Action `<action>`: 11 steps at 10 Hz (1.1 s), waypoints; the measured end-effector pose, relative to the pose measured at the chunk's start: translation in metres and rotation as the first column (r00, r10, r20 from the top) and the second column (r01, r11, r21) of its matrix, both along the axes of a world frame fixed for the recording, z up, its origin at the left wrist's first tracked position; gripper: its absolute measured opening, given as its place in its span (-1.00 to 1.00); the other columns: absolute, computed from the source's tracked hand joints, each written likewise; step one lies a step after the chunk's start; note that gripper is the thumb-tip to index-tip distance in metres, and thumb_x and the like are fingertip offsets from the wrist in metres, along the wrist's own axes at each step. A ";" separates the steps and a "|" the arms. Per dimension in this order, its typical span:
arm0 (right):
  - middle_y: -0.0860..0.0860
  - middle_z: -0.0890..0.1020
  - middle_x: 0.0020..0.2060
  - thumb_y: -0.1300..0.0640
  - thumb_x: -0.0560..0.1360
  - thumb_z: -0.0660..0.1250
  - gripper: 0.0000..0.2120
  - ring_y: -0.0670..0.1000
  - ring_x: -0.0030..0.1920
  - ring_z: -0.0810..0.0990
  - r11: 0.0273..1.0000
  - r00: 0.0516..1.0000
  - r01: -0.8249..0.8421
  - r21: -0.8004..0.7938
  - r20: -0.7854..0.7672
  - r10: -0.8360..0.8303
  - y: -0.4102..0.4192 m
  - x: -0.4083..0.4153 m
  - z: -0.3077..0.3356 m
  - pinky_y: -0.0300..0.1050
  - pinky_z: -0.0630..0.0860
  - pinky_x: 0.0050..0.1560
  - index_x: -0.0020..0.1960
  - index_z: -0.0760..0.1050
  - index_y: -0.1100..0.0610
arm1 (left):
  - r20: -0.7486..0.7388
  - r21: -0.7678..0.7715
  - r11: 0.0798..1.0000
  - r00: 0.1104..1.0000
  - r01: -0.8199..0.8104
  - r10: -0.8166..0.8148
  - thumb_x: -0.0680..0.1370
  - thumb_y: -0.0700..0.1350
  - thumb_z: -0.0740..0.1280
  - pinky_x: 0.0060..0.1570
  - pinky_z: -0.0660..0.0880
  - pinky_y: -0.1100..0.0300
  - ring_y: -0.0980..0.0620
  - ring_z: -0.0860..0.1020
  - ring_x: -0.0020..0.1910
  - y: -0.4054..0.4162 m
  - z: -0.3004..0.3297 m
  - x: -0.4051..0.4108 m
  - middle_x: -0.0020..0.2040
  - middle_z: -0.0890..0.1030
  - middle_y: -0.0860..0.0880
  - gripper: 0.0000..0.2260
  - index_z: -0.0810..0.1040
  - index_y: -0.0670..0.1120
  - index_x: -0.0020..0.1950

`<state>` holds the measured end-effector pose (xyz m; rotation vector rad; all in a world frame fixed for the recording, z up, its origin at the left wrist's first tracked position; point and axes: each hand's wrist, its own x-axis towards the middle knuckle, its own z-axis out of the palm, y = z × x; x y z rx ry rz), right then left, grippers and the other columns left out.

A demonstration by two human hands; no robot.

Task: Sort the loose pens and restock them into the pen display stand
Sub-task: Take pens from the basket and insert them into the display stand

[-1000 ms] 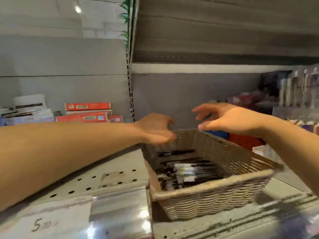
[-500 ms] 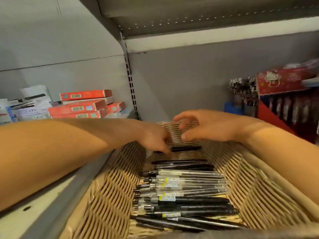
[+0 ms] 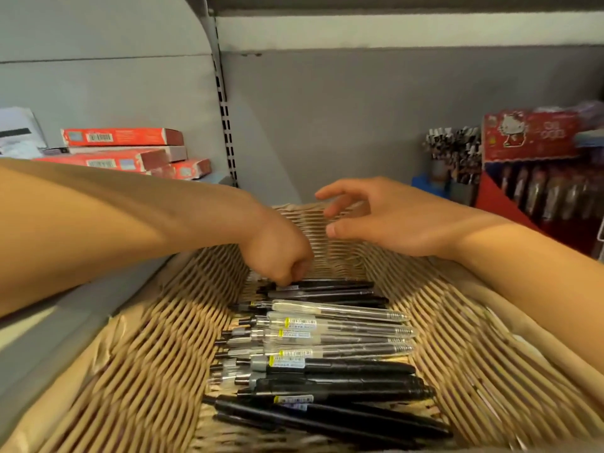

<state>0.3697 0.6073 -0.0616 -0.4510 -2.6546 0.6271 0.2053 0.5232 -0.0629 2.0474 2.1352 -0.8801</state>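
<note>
1. The left hand (image 3: 277, 253) is curled tight, fingertips pinching at the black pens (image 3: 330, 286) lying directly under it at the far end of the wicker basket (image 3: 130, 371).
2. The right hand (image 3: 376, 217) hovers just beside it with fingers spread, holding nothing.
3. More pens, clear (image 3: 340, 325) and black, lie in rows nearer than both hands.
4. Red boxes (image 3: 121, 148) sit beyond the left forearm.

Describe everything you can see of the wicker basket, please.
The wicker basket is rectangular, woven from tan strips, with sloping walls. It sits on a grey shelf. Black and clear pens lie side by side across its bottom. The left hand reaches in onto the farthest pens; the right hand hovers open above the far wall.
</note>
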 end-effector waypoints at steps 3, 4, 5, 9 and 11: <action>-0.28 0.60 0.10 -0.14 0.51 0.43 -0.57 -0.27 0.07 0.57 0.999 0.998 -0.037 0.018 0.048 0.036 0.002 -0.007 -0.001 -0.28 0.43 0.08 0.35 0.46 -0.23 | 0.048 0.078 0.996 0.998 -0.035 0.031 0.56 0.01 0.35 -0.08 0.47 0.18 0.11 0.53 -0.11 -0.004 -0.007 -0.010 -0.19 0.54 0.17 -0.82 0.55 0.08 0.16; -0.30 0.59 0.11 -0.15 0.51 0.41 -0.56 -0.34 0.05 0.55 0.998 0.997 -0.037 0.044 0.072 0.034 0.000 -0.006 0.001 -0.40 0.37 0.01 0.37 0.44 -0.24 | 0.056 0.111 0.990 0.995 -0.084 0.078 0.53 0.01 0.40 -0.12 0.49 0.20 0.14 0.55 -0.16 -0.007 -0.009 -0.010 -0.25 0.53 0.18 -0.82 0.59 0.09 0.13; -0.30 0.59 0.13 -0.16 0.52 0.40 -0.56 -0.34 0.05 0.54 0.998 0.995 -0.032 0.052 0.098 0.027 -0.002 -0.003 0.002 -0.43 0.36 0.01 0.38 0.43 -0.23 | 0.037 0.060 0.988 0.989 -0.143 0.141 0.54 0.01 0.39 0.00 0.57 0.13 0.09 0.62 -0.06 -0.008 -0.005 -0.006 -0.13 0.62 0.13 -0.77 0.60 0.03 0.19; -0.14 0.71 -0.04 -0.04 0.47 0.46 -0.70 -0.13 -0.04 0.62 0.971 0.976 0.178 0.159 0.096 -0.194 -0.002 -0.002 0.005 -0.21 0.44 -0.09 0.19 0.60 -0.06 | 0.628 0.665 0.668 0.734 -0.333 -0.259 0.45 0.01 0.51 -0.37 0.50 0.32 0.26 0.53 -0.46 -0.001 0.027 0.010 -0.36 0.60 0.11 -0.82 0.53 0.06 -0.08; -0.13 0.64 -0.50 0.08 0.47 0.43 -0.86 -0.23 -0.51 0.54 0.978 0.981 0.195 0.076 0.009 -0.196 0.004 -0.002 0.005 -0.40 0.32 -0.54 -0.26 0.62 0.04 | 0.832 0.503 0.747 0.479 -0.435 -0.281 0.57 -0.12 0.36 -0.26 0.57 0.18 0.06 0.65 -0.28 -0.003 0.028 0.018 -0.19 0.70 -0.05 -0.96 0.51 -0.02 -0.02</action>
